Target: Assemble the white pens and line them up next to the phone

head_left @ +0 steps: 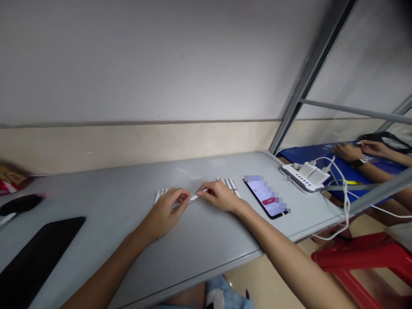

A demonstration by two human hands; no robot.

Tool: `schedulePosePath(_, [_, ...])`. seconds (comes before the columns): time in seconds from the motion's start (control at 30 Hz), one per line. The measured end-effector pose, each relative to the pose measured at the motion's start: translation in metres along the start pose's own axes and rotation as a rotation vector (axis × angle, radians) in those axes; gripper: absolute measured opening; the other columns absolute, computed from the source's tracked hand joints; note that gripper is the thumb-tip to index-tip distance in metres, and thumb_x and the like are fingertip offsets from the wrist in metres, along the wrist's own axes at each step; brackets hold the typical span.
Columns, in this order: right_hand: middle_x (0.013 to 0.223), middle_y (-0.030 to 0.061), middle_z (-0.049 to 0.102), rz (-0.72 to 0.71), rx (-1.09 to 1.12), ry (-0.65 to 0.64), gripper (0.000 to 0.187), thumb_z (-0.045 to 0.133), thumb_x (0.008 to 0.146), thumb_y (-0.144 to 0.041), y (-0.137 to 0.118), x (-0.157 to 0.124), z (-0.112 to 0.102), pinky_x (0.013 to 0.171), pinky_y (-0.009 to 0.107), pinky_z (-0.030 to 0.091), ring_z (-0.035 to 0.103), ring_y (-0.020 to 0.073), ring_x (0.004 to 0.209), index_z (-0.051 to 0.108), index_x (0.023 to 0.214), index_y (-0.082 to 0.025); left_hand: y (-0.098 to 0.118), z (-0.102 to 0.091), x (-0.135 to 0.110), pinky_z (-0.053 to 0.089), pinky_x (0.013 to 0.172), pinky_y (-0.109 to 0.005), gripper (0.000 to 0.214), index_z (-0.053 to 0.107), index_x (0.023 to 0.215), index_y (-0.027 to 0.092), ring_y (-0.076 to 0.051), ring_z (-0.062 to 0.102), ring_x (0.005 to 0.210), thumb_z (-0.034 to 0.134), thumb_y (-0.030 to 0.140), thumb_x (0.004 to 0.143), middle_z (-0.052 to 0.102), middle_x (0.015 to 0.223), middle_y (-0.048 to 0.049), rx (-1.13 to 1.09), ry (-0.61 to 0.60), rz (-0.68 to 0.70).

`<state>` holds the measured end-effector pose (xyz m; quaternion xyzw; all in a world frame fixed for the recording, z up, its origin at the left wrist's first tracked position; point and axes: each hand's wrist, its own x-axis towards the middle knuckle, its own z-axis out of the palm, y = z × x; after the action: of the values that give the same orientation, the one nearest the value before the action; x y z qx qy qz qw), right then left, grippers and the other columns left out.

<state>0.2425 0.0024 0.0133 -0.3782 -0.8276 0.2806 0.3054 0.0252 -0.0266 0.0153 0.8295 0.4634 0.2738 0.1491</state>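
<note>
A slim white stick that looks like a pen (194,198) spans the gap between my two hands, above the grey table. The thumb and fingertips of my left hand (167,211) are pinched at its left end, where a small metallic bit shows. My right hand (220,196) grips the other end between thumb and fingers, covering much of it. Several similar white sticks (157,196) lie partly hidden behind my left hand. Another row of white sticks (230,184) lies just beyond my right hand, some with grey parts.
A lit phone (265,197) and a power strip (302,178) with chargers and white cables are on the right. A black flat object (45,253) lies at left. Past the metal frame (289,116), another person's hands (349,152) work at a blue table, near a red stool (363,253).
</note>
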Motion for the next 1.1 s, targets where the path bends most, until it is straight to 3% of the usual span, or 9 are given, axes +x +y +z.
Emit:
schedulePosePath(0.13, [0.056,-0.0031,0.046,0.138,0.105,0.112,0.038,0.050,0.090,-0.045,0.002,-0.001,-0.005,0.054,0.024,0.026,0.037,0.0095,0.055,0.061,0.068,-0.016,-0.007,-0.001,0.000,0.044,0.077,-0.031,0.026,0.058,0.103,0.021,-0.018,0.059,0.087,0.038,0.036,0.096,0.064,0.096,-0.0030,0.142,-0.019,0.028])
schedulePosePath(0.3, [0.055,-0.0040,0.041,0.309,0.466,-0.025,0.047,0.050,0.086,-0.056,0.002,-0.001,-0.009,0.050,0.024,0.024,0.033,0.0082,0.050,0.057,0.065,-0.015,-0.011,-0.001,0.004,0.041,0.074,-0.033,0.028,0.058,0.098,0.017,-0.020,0.055,0.082,0.033,0.031,0.098,0.062,0.087,-0.0052,0.366,0.101,0.148])
schedulePosePath(0.47, [0.053,-0.0047,0.039,0.386,0.684,-0.075,0.043,0.054,0.084,-0.055,0.000,-0.001,-0.007,0.048,0.024,0.021,0.030,0.0080,0.048,0.057,0.068,-0.015,-0.009,-0.001,0.004,0.036,0.065,-0.032,0.025,0.052,0.076,0.018,-0.019,0.050,0.069,0.034,0.015,0.094,0.058,0.070,-0.0029,0.536,0.135,0.204])
schedulePosePath(0.63, [0.055,-0.0045,0.038,0.127,0.422,0.031,0.040,0.051,0.089,-0.047,-0.003,-0.003,-0.005,0.052,0.024,0.023,0.032,0.0086,0.053,0.056,0.065,-0.015,-0.011,-0.002,0.000,0.037,0.063,-0.029,0.023,0.048,0.071,0.020,-0.018,0.050,0.065,0.036,0.004,0.083,0.056,0.066,-0.0025,0.479,0.141,0.152])
schedulePosePath(0.77, [0.063,-0.0024,0.051,-0.024,0.166,0.171,0.024,0.054,0.089,-0.037,-0.008,-0.005,-0.005,0.057,0.024,0.030,0.041,0.0102,0.059,0.065,0.082,-0.016,-0.016,0.001,0.000,0.037,0.061,-0.028,0.021,0.048,0.075,0.020,-0.017,0.053,0.063,0.034,0.007,0.084,0.057,0.068,-0.0010,0.314,0.087,0.067])
schedulePosePath(0.87, [0.086,0.0039,0.063,-0.100,0.157,0.246,0.020,0.059,0.087,-0.034,-0.008,-0.004,-0.005,0.064,0.024,0.037,0.052,0.0136,0.073,0.067,0.097,-0.019,-0.019,0.003,0.003,0.037,0.060,-0.028,0.022,0.047,0.077,0.020,-0.016,0.051,0.061,0.032,0.017,0.092,0.054,0.066,0.0002,0.225,0.064,0.009])
schedulePosePath(0.93, [0.095,0.0054,0.063,-0.068,0.205,0.253,0.034,0.065,0.082,-0.036,-0.006,-0.003,-0.004,0.066,0.024,0.040,0.055,0.0151,0.079,0.063,0.112,-0.021,-0.021,0.003,0.004,0.038,0.062,-0.028,0.025,0.047,0.078,0.020,-0.016,0.050,0.063,0.031,0.024,0.095,0.053,0.068,0.0002,0.208,0.069,0.000])
schedulePosePath(0.97, [0.090,0.0043,0.064,-0.021,0.219,0.231,0.038,0.066,0.081,-0.038,-0.004,-0.003,-0.004,0.064,0.024,0.040,0.055,0.0148,0.076,0.062,0.115,-0.020,-0.021,0.002,0.004,0.038,0.063,-0.028,0.026,0.048,0.079,0.020,-0.016,0.050,0.065,0.030,0.027,0.096,0.053,0.070,-0.0001,0.206,0.078,0.005])
schedulePosePath(1.1, [0.061,-0.0004,0.056,0.116,0.172,0.122,0.036,0.048,0.091,-0.044,0.004,-0.002,-0.002,0.059,0.024,0.036,0.048,0.0116,0.058,0.069,0.086,-0.015,-0.021,-0.001,0.004,0.039,0.070,-0.030,0.027,0.051,0.084,0.020,-0.017,0.051,0.073,0.031,0.030,0.098,0.055,0.077,-0.0015,0.227,0.075,0.045])
